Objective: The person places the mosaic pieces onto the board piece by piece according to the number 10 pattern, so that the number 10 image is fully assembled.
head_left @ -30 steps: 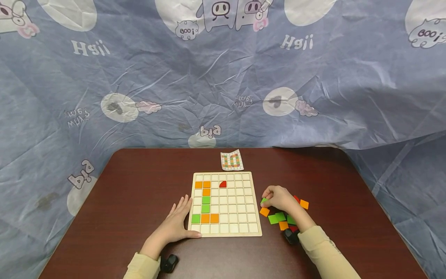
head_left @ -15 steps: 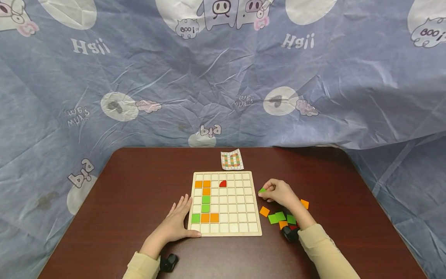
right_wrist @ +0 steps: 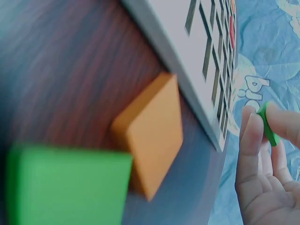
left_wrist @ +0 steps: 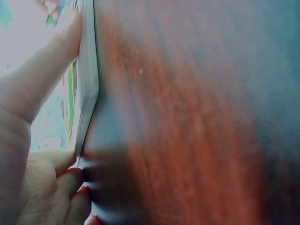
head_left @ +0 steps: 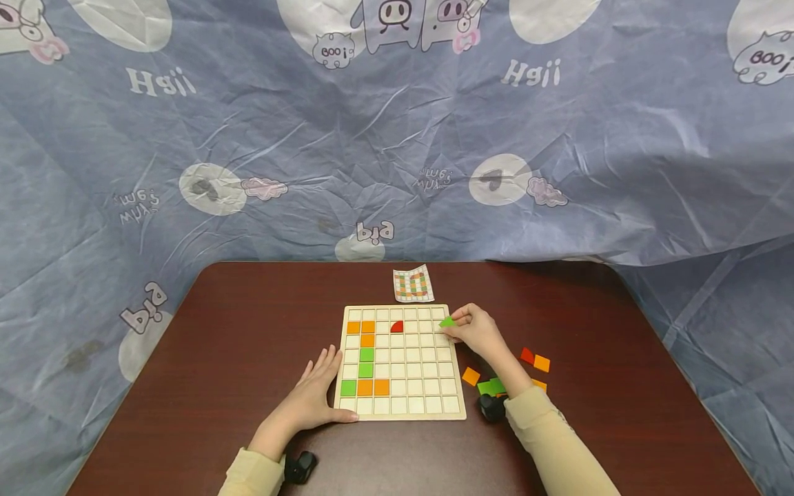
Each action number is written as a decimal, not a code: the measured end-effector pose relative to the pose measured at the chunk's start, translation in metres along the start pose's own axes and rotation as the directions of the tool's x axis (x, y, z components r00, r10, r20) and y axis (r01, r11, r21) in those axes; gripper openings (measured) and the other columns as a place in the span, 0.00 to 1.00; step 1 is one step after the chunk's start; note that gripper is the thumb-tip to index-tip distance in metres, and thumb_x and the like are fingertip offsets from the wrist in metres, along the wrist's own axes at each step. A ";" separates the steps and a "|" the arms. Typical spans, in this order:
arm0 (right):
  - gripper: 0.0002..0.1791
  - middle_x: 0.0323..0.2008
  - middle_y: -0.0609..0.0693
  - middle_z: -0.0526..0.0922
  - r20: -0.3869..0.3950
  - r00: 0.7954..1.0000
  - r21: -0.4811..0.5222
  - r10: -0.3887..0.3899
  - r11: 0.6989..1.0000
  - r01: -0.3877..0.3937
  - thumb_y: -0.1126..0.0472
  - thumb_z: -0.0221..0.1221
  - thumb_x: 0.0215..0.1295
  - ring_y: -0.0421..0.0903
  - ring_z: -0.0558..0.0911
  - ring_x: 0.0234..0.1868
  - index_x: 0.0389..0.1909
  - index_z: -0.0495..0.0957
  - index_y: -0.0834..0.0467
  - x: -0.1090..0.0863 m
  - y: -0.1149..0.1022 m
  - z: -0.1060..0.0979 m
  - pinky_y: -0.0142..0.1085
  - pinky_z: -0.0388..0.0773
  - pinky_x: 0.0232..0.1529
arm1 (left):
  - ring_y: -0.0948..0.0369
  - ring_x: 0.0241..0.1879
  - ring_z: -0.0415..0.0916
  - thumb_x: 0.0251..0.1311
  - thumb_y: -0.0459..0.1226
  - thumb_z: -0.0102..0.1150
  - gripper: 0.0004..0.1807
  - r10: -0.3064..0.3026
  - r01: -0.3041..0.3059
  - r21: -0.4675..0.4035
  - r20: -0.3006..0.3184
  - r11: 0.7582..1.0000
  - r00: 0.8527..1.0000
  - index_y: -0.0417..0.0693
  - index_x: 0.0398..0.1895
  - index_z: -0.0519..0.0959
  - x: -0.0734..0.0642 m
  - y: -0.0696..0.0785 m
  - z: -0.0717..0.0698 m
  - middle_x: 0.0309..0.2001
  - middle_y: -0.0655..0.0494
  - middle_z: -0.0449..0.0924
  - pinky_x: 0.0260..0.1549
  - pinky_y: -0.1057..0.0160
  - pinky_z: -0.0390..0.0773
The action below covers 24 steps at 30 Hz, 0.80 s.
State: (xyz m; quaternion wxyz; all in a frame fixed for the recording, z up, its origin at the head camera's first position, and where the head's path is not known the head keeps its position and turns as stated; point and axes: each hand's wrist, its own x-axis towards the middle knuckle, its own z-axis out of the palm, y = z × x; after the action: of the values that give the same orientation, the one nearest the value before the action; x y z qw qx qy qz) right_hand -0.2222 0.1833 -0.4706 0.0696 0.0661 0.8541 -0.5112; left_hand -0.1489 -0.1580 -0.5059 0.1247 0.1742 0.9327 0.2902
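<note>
A pale wooden grid board (head_left: pixel 428 408) lies mid-table, with orange tiles (head_left: pixel 366 388), green tiles (head_left: pixel 367 355) and one red quarter-round tile (head_left: pixel 397 327) set in its squares. My left hand (head_left: pixel 313 398) rests along the board's left side, fingers spread and straight, thumb on the near left corner. In the left wrist view the thumb (left_wrist: pixel 49 61) lies against the board's edge. My right hand (head_left: pixel 476 332) pinches a green tile (head_left: pixel 448 322) between thumb and fingers, over the board's far right part. The right wrist view shows that tile edge-on, between the fingertips (right_wrist: pixel 253 129).
Loose tiles lie right of the board: an orange one (head_left: pixel 471 376), green ones (head_left: pixel 488 388) partly hidden by the right wrist, a red one (head_left: pixel 526 355) and another orange one (head_left: pixel 542 364). A small pattern card (head_left: pixel 413 284) lies behind the board. Patterned cloth (head_left: pixel 397 138) hangs beyond the table.
My right hand has carried the green tile away from the loose tiles, leftward and farther back, to over the board's right edge. The left hand and board have stayed put.
</note>
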 end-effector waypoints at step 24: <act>0.07 0.40 0.55 0.86 0.024 0.994 -0.192 -0.109 0.975 0.112 0.63 0.64 0.64 0.47 0.83 0.36 0.42 0.83 0.57 0.015 -0.028 0.051 0.37 0.81 0.35 | 0.43 0.78 0.39 0.38 0.59 0.78 0.69 0.003 -0.003 -0.001 0.003 1.000 1.000 0.38 0.78 0.48 -0.003 0.004 -0.003 0.78 0.38 0.42 0.74 0.38 0.41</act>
State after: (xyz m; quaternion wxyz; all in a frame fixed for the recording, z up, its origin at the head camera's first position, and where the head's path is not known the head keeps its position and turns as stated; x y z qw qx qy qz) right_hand -0.2393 0.1259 -0.4725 0.0526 0.0082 0.9016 -0.4294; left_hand -0.1463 -0.1573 -0.5007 0.1258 0.1760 0.9320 0.2907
